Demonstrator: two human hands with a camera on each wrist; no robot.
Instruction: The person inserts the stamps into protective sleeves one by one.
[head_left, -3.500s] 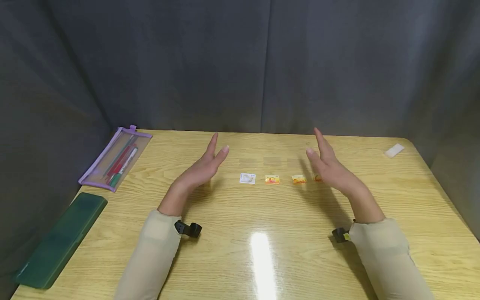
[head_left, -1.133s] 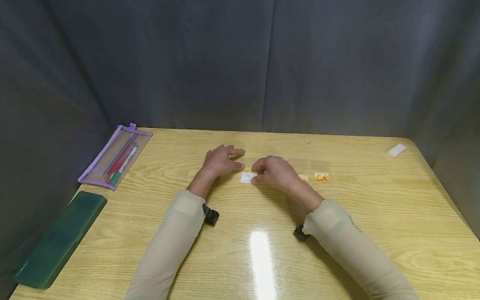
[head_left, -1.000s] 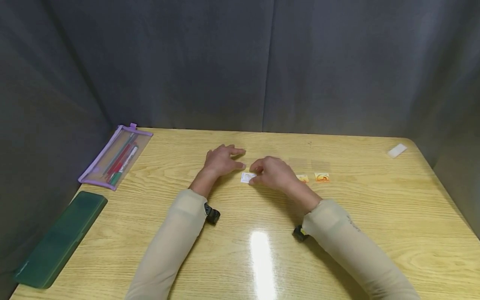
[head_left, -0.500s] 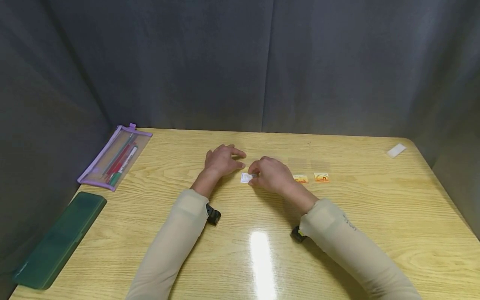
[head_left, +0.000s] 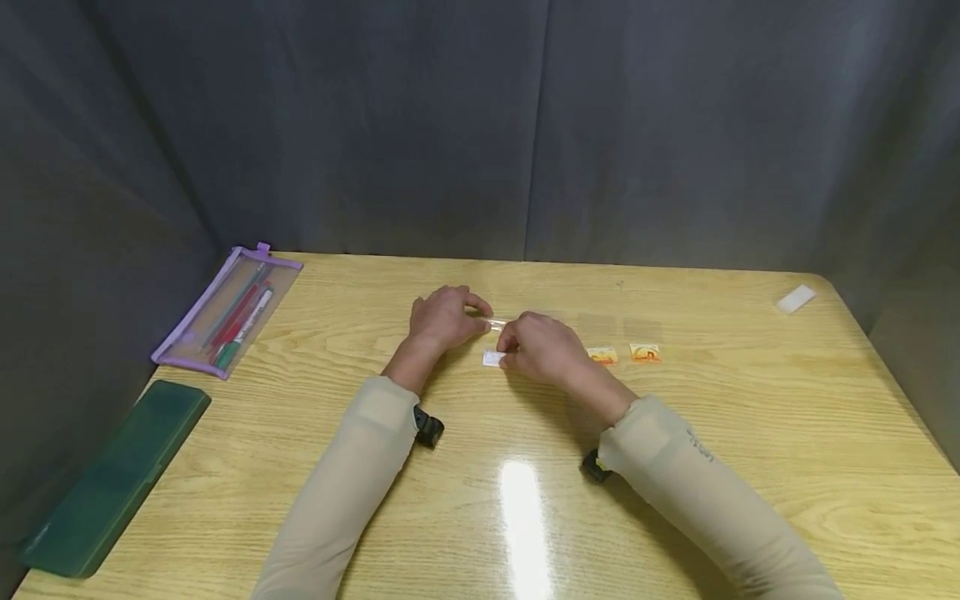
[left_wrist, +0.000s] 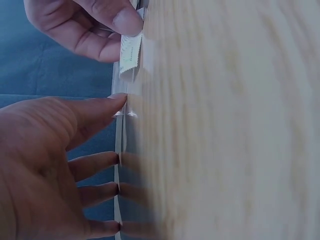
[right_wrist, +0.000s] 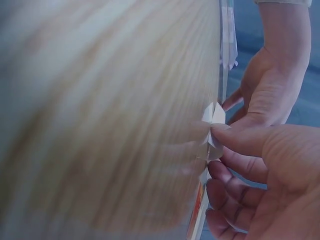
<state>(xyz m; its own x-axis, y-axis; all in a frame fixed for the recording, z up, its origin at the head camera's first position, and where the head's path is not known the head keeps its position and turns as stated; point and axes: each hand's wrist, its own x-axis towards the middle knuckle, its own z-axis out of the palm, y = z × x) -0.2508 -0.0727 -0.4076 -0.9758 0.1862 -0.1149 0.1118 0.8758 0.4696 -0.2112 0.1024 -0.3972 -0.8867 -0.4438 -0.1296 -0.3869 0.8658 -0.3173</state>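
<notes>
A pale postage stamp (head_left: 492,358) with a perforated edge is pinched between the thumb and fingers of my right hand (head_left: 546,348), lifted slightly from the table and bent in the left wrist view. My left hand (head_left: 445,318) is just behind and to its left. Its thumb and forefinger pinch a small clear plastic sleeve (head_left: 497,324), which catches the light; the other fingertips rest on the table. Right of my right hand lie a yellow-orange stamp (head_left: 602,356) and an orange stamp (head_left: 645,352). Whatever lies under my right hand is hidden.
Behind the stamps, more clear sleeves (head_left: 598,324) lie flat on the wooden table (head_left: 375,525). At left are a purple-edged mesh pouch (head_left: 225,312) of pens and a dark green case (head_left: 116,479). A small white block (head_left: 796,298) lies at the far right.
Both hands came down from raised above the table to the leftmost stamp. My right hand took hold of the pale stamp and tilted it up; my left thumb and forefinger raised the clear sleeve's edge.
</notes>
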